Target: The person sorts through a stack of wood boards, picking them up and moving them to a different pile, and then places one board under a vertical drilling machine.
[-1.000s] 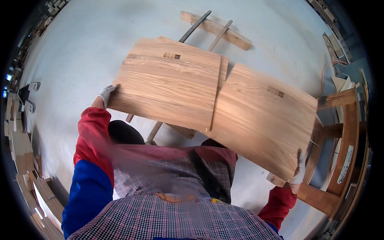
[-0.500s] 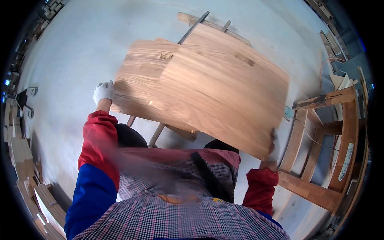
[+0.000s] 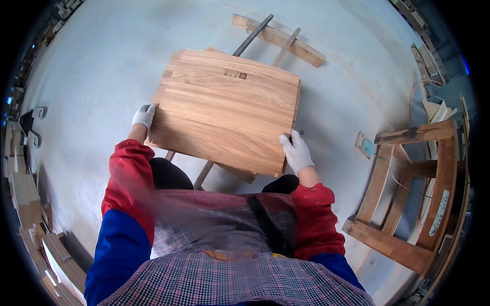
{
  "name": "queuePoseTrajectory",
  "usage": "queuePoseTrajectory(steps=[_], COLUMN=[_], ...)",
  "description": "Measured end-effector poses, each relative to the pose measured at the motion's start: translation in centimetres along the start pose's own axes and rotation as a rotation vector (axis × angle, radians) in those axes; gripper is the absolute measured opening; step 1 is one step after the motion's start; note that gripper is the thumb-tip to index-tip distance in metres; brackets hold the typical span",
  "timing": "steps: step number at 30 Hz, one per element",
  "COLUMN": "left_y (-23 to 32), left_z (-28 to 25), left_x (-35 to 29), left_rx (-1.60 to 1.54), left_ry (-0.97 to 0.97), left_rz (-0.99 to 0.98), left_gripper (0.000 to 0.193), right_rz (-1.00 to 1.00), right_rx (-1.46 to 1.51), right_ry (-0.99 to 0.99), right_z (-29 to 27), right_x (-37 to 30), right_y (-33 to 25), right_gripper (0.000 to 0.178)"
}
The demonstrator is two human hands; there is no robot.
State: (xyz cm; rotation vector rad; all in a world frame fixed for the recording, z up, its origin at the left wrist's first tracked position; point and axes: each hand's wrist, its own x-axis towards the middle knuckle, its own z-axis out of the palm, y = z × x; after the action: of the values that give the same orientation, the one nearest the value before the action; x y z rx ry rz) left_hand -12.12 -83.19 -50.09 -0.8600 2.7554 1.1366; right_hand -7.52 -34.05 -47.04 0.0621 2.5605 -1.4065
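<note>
A rectangular wooden panel (image 3: 224,109) with a small dark printed mark near its far edge lies in front of my knees. Edges of at least one more board show just beneath it at the right side, so it rests on a stack. In a white glove, my left hand (image 3: 143,117) grips the left edge near the front corner. My right hand (image 3: 298,154), gloved too, holds the right edge near its front corner, fingertips at the rim. The stack sits on a low wooden support, whose legs (image 3: 204,174) stick out in front.
A wooden frame (image 3: 400,135) stands on the floor at the right, beside a small pale block with a turquoise patch (image 3: 366,146). Beyond the panels lies a long wooden beam (image 3: 278,38). Stacked timber (image 3: 28,201) lines the left side, with a black metal object (image 3: 31,125) near it.
The upper panel has swung left and down, from slanting off to the right to lying squarely over the board below. My right hand came left with it; my left hand shifted slightly right.
</note>
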Motion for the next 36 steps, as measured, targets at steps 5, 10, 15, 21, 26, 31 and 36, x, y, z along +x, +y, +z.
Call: queuePoseTrajectory(steps=[5, 10, 15, 21, 26, 31, 36], left_y=[4.7, 9.4, 11.3, 10.1, 12.1, 12.4, 14.9], left_z=[-0.1, 0.2, 1.6, 3.5, 6.5, 6.6, 7.9], left_x=[-3.4, -6.8, -10.6, -11.3, -11.5, -11.4, -14.0], left_rx=[0.244, 0.477, 0.578, 0.269, 0.092, -0.067, -0.345], left_ry=[-0.180, -0.363, -0.494, -0.454, -0.407, -0.435, -0.477], left_rz=[0.052, 0.125, 0.259, 0.232, 0.074, -0.015, -0.044], left_gripper=[0.052, 0.054, 0.047, 0.048, 0.065, 0.083, 0.087], right_rz=[0.100, 0.114, 0.133, 0.426, 0.387, 0.292, 0.060], right_rx=[0.112, 0.208, 0.497, 0.855, 1.090, 0.702, 0.824], right_ry=[0.195, 0.222, 0.176, 0.115, 0.070, 0.237, 0.344], right_z=[1.1, -0.8, -4.4, -8.0, -9.4, -8.1, -12.1], right_x=[-0.8, -2.5, -5.3, -8.6, -2.8, -4.8, -7.8], right_y=[-1.3, 0.3, 3.4, 6.0, 6.7, 3.3, 3.7], right_gripper=[0.046, 0.048, 0.047, 0.045, 0.052, 0.050, 0.047])
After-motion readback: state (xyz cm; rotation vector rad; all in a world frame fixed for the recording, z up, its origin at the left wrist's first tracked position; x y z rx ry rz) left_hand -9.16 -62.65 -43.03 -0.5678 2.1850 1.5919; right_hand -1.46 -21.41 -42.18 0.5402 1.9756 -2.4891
